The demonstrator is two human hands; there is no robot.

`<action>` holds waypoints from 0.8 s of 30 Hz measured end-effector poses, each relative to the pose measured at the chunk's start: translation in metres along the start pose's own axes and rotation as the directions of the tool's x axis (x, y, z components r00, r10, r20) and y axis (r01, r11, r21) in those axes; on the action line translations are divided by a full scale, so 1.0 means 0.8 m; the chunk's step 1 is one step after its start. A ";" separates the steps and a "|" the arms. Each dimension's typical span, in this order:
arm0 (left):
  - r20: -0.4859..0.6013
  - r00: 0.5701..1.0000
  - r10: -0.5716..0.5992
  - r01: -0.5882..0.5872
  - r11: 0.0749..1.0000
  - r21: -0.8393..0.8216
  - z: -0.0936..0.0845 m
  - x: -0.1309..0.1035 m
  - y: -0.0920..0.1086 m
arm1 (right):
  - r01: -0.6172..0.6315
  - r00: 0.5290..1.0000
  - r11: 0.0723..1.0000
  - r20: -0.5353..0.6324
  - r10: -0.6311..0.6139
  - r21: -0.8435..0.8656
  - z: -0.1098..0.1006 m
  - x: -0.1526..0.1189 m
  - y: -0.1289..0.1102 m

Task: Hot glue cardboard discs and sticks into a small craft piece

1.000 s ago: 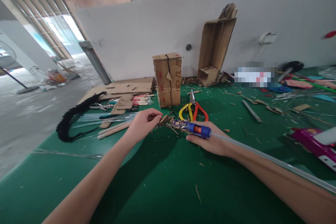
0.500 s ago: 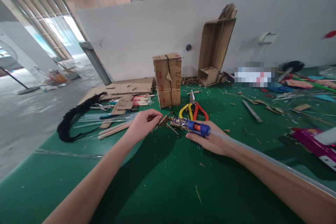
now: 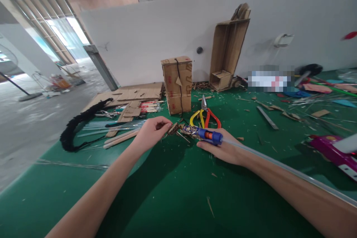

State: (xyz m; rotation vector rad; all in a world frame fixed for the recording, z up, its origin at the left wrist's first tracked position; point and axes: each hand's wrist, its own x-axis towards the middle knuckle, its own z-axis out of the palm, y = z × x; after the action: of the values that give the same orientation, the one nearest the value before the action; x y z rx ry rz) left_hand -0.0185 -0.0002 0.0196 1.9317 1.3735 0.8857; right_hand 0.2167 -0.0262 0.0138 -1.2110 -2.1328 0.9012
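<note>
Your right hand (image 3: pixel 221 148) is wrapped round the blue glue gun (image 3: pixel 213 137); your left hand (image 3: pixel 153 130) pinches a small cardboard piece (image 3: pixel 173 128) just beyond its front end, before the upright box (image 3: pixel 172 89). One slip so close could burn you.

The glue gun (image 3: pixel 202 133) is showing smooth plastic, the brown scrap (image 3: pixel 173 129) is looking rough, the far box (image 3: pixel 176 89) is showing matt cardboard, and the table (image 3: pixel 178 200) is looking smooth, faintly glossy.

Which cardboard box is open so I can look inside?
The taller box, further right: its front is open. The shorter box has a closed front with a dark cord down it.
</note>
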 end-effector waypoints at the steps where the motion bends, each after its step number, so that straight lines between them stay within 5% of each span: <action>1: 0.001 1.000 0.004 -0.004 1.000 -0.001 0.000 0.000 -0.001 | -0.021 1.000 1.000 -0.011 0.021 0.000 0.000 0.000 -0.001; 7: 0.000 1.000 0.002 -0.002 1.000 0.010 0.000 0.001 -0.002 | -0.057 0.998 0.998 0.016 0.057 0.004 -0.001 -0.001 -0.001; 13: 0.000 1.000 0.013 -0.013 1.000 0.028 0.000 0.002 -0.004 | 0.041 0.998 0.999 0.043 -0.041 -0.010 -0.001 0.000 0.004; 24: -0.025 1.000 0.019 -0.017 0.995 0.097 0.000 0.002 -0.005 | -0.044 0.999 0.999 -0.005 0.044 0.021 0.002 0.000 0.002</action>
State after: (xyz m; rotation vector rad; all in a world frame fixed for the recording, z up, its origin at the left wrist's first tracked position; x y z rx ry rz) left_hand -0.0206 0.0022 0.0171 2.0142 1.4401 0.8701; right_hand 0.2165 -0.0264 0.0110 -1.2528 -2.0951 0.9358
